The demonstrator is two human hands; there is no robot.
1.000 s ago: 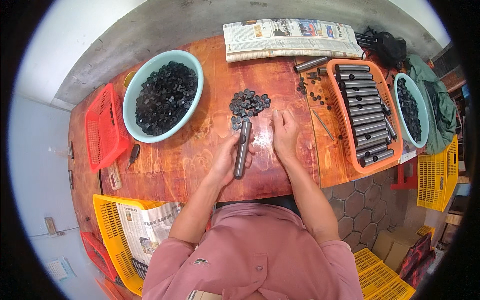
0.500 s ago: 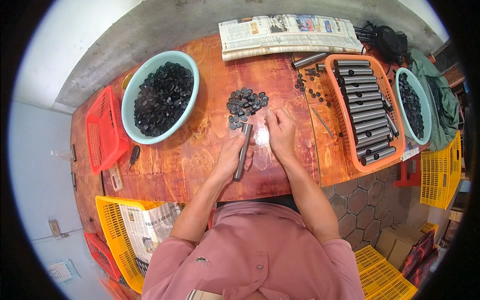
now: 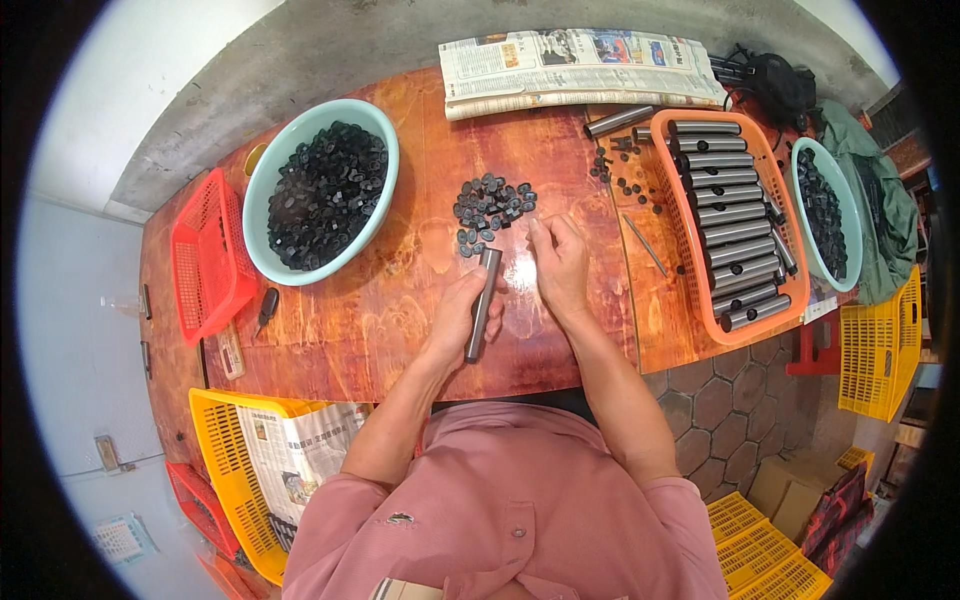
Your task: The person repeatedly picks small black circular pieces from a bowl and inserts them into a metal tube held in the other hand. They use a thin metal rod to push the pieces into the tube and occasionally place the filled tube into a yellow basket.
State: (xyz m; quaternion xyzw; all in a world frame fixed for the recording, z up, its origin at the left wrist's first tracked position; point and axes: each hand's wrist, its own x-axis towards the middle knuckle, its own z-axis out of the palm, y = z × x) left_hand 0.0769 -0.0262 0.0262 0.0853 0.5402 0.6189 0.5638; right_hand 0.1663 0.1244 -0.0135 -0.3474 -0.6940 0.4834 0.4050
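My left hand [image 3: 460,312] is wrapped round a grey metal tube [image 3: 482,305], which stands at a slant with its far end close to a small pile of black oval plugs [image 3: 492,202]. To the right of the pile, my right hand [image 3: 562,265] rests low over the table, thumb and fingers drawn together. Whatever they may hold is too small or too hidden to make out. A gap of bare wood separates the right hand from the tube.
A pale green basin [image 3: 392,200] of black plugs stands left, beside a red basket [image 3: 245,290]. At right, an orange basket [image 3: 668,215] holds several metal tubes. A thin rod [image 3: 645,245] and loose black bits lie near it. Folded newspaper [image 3: 580,75] lies at the back.
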